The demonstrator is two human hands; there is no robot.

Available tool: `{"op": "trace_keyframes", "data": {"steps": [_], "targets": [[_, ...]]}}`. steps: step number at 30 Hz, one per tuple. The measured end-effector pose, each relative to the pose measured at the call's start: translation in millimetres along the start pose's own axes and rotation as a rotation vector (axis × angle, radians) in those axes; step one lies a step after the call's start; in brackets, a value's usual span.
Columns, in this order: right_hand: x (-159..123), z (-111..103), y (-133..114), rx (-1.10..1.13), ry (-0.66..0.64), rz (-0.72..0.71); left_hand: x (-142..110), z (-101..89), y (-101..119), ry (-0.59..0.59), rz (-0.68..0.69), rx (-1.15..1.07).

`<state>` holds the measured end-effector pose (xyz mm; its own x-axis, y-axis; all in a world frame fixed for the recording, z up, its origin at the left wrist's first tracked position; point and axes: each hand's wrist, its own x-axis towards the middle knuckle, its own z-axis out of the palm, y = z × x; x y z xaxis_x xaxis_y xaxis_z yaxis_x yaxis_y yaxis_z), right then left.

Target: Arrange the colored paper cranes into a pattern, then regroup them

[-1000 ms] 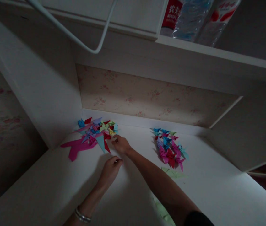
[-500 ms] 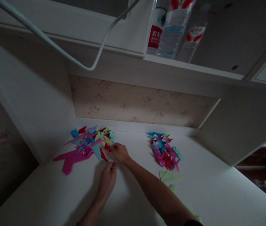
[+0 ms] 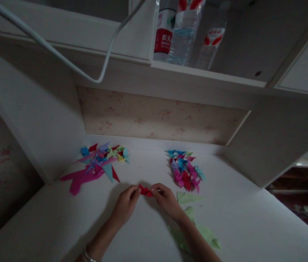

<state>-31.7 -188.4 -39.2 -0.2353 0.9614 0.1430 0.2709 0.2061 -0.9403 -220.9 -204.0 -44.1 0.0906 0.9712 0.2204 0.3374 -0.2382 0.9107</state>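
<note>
Between my two hands a small red folded-paper crane (image 3: 146,190) is held above the white desk (image 3: 143,225). My left hand (image 3: 126,203) pinches its left end, and my right hand (image 3: 166,199) pinches its right end. To the left lies a jumbled pile of coloured origami pieces (image 3: 99,160), with a magenta folded paper (image 3: 80,178) at its front. On the right sits a tighter group of paper cranes (image 3: 186,169) in blue, pink and red. Close to my right hand is a pale green folded paper (image 3: 188,197); more pale green paper (image 3: 207,234) lies partly behind my right forearm.
Overhead, a shelf (image 3: 208,74) holds plastic bottles (image 3: 185,36). A white cable (image 3: 69,65) hangs in a loop at upper left. Side panels (image 3: 31,109) bound the desk on the left and right, and a floral-papered back wall (image 3: 156,116) stands behind.
My right hand has brought the red crane from the edge of the left pile to the desk's middle. Both hands now hold it. The view has shifted slightly to the right.
</note>
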Motion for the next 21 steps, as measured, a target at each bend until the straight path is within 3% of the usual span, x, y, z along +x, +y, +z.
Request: {"op": "trace_keyframes", "data": {"steps": [5,11,15,21], "targets": [[-11.2,3.7,11.5,0.163,0.093,0.065,-8.6,3.8,7.8,-0.025,0.003,0.013],[-18.3,17.3,16.3,0.422,0.039,0.147,-7.9,1.1,6.9,0.106,-0.035,0.012],[-20.6,23.4,15.8,0.43,0.012,0.168,-8.6,0.6,6.1,0.12,-0.013,0.042],[-19.5,21.8,15.2,0.46,0.084,0.162,-11.3,3.5,8.6,0.08,0.024,0.045]]}}
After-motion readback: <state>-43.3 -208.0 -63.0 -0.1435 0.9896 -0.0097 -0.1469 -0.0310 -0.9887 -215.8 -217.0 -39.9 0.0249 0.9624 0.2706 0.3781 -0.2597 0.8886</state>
